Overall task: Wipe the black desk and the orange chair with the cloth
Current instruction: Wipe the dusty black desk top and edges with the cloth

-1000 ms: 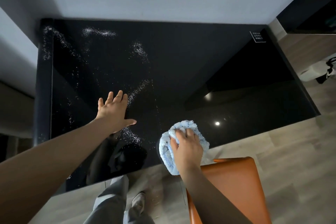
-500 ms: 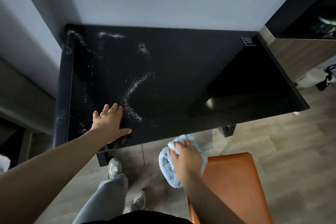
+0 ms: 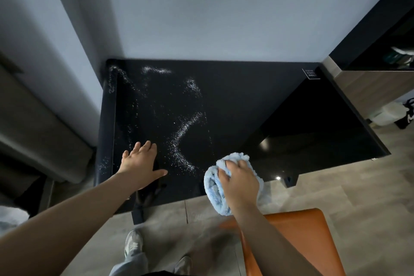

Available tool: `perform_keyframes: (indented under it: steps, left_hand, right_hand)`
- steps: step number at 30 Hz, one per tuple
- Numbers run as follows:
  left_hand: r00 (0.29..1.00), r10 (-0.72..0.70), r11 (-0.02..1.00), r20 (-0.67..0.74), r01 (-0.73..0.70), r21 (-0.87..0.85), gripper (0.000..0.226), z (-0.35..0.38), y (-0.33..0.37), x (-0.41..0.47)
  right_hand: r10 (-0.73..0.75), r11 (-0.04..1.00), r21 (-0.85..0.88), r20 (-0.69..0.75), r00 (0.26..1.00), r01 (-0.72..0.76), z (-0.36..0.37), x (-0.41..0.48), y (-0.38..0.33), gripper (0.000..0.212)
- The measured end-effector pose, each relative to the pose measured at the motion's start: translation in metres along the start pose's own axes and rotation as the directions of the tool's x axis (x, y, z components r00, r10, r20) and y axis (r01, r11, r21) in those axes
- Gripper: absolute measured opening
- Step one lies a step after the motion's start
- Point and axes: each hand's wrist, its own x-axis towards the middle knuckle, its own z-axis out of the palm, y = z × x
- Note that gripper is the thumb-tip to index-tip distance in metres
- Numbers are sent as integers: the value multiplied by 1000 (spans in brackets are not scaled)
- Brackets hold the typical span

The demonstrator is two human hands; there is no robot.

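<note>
The glossy black desk (image 3: 257, 105) stands against the grey wall. White powder streaks (image 3: 183, 134) cover its left half. My left hand (image 3: 141, 163) lies flat on the desk near the front left, fingers straight. My right hand (image 3: 239, 182) grips a bunched light-blue fluffy cloth (image 3: 212, 188) at the desk's front edge, right of the powder. The orange chair (image 3: 298, 237) is at the lower right, partly hidden by my right forearm.
A dark shelf unit with a wooden side (image 3: 369, 83) adjoins the desk on the right. White and black items (image 3: 389, 114) sit on the wooden floor (image 3: 349, 188) beyond it. Grey upholstery (image 3: 33, 123) lies to the left. My shoes (image 3: 132, 244) are below the desk edge.
The camera has tilted up and back, so the desk sits lower in view. My right hand with the cloth came off the desk edge, then returned onto it. My left hand stayed flat.
</note>
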Motion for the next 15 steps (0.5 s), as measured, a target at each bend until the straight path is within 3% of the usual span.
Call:
perform_keyframes:
  steps: [3,15]
  left_hand:
    - [1000,11,1000,-9,-11,-10,94,-18,-24,14]
    - [994,88,996,62,-88,-6,88,-53,-74,77]
  right_hand:
    - [-24,1000,-9,-49,999,24,5,24,-28,13]
    - [5,1000,-18,-75,997,-6,25,96,-89,20]
